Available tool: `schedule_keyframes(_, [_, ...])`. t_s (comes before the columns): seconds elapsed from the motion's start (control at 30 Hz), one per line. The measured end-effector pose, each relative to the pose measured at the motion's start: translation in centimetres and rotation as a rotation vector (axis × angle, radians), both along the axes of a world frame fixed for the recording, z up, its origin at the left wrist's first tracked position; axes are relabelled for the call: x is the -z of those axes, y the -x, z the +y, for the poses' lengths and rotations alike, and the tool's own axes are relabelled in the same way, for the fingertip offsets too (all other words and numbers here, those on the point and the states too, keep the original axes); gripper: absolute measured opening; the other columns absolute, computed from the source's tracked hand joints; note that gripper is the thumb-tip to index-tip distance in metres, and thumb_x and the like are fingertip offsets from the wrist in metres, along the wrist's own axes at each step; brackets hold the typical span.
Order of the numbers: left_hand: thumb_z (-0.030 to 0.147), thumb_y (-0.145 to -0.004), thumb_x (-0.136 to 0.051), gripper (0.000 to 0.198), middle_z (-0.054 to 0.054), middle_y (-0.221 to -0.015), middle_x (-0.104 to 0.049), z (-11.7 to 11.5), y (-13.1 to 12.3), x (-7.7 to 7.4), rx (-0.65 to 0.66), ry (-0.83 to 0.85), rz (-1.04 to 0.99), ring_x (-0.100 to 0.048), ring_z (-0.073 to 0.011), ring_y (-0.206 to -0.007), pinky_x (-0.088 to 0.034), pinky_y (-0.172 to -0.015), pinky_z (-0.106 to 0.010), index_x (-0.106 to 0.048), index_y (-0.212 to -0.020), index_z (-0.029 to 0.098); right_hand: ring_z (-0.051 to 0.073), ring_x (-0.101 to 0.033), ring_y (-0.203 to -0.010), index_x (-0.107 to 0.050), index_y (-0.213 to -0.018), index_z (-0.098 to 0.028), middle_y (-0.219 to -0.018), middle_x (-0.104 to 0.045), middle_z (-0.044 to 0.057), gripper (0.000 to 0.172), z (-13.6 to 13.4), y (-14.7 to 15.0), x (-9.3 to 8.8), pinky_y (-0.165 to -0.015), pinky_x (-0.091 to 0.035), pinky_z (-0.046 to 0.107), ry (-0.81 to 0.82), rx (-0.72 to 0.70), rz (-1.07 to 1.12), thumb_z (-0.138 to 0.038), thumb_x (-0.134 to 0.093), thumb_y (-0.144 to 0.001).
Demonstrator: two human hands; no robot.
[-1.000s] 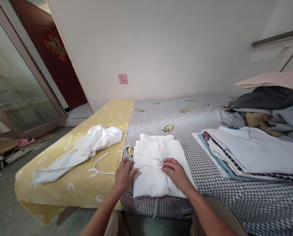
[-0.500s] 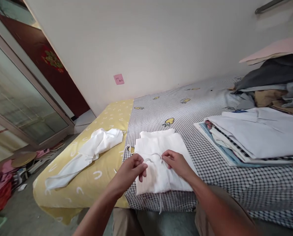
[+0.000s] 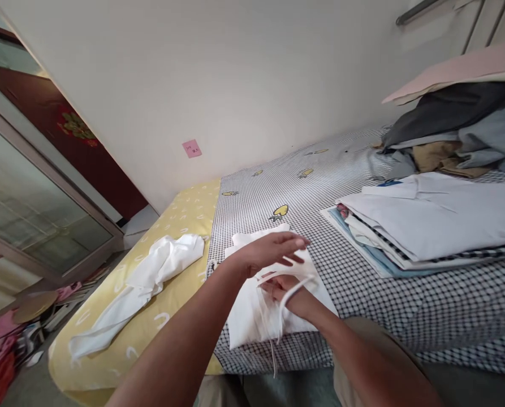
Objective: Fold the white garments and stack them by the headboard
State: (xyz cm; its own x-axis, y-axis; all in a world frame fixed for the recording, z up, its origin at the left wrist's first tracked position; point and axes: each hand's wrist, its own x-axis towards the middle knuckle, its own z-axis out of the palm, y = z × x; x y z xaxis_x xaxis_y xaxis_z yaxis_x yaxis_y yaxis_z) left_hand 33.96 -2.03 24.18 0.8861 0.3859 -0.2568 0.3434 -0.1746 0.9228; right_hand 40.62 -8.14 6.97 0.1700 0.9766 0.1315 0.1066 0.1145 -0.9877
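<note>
White garment [image 3: 244, 316] lies under your loosely open left hand [image 3: 275, 251] and, toward six o'clock, right hand [image 3: 283, 286], grip unclear

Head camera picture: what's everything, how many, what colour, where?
wall: 1, pale grey, back
note: 1, pink, on the wall
door: 1, dark red, left
glass panel: 1, grey, far left
bar: 1, grey, top right
floor clutter: many, mixed, lower left
yellow sheet: 1, yellow, left
checked sheet: 1, black and white, centre and right
crumpled cloth: 1, white, on the yellow sheet
clothes stack: 1, white on top, right
clothes heap: 1, mostly grey, behind the clothes stack
folded cloth: 1, white, front of the checked sheet
cord: count unclear, white, over the folded cloth
trouser legs: 2, brown, bottom
left hand: 1, bare, above the folded cloth
right hand: 1, bare, below the left hand
</note>
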Motion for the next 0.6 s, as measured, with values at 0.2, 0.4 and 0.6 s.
schedule_keyframes(0.2, [0.049,-0.088,-0.060,0.036,-0.013,-0.132,-0.065,2.5,2.6,2.2,-0.503,-0.143,-0.253,-0.066,-0.0226,-0.107,-0.047,-0.097,-0.039,-0.067,-0.104,0.018,0.012,-0.057,-0.050,-0.068,-0.074,-0.020,-0.066,-0.070,0.000,0.034,1.3,0.3,0.6,-0.055,-0.043,0.027,0.099,0.093,0.050,-0.047,-0.053,-0.088])
schedule_keyframes(0.4, [0.041,-0.089,-0.056,0.035,-0.010,-0.136,-0.061,3.6,8.4,8.1,-0.561,-0.265,-0.003,-0.052,-0.0243,-0.131,-0.041,-0.109,-0.040,-0.065,-0.118,0.023,0.010,-0.058,-0.046,-0.066,-0.072,-0.021,-0.082,-0.077,0.001,0.035,1.8,0.1,0.5,-0.055,-0.043,0.026,0.109,0.100,0.062,-0.048,-0.051,-0.089])
schedule_keyframes(0.6, [0.034,-0.082,-0.066,0.035,-0.010,-0.148,-0.048,2.7,9.4,10.5,-0.389,-0.556,0.025,-0.045,-0.0256,-0.138,-0.040,-0.112,-0.043,-0.066,-0.116,0.027,0.012,-0.059,-0.046,-0.065,-0.071,-0.022,-0.070,-0.072,-0.001,0.035,1.8,0.1,0.2,-0.053,-0.041,0.026,0.097,0.096,0.023,-0.049,-0.051,-0.089])
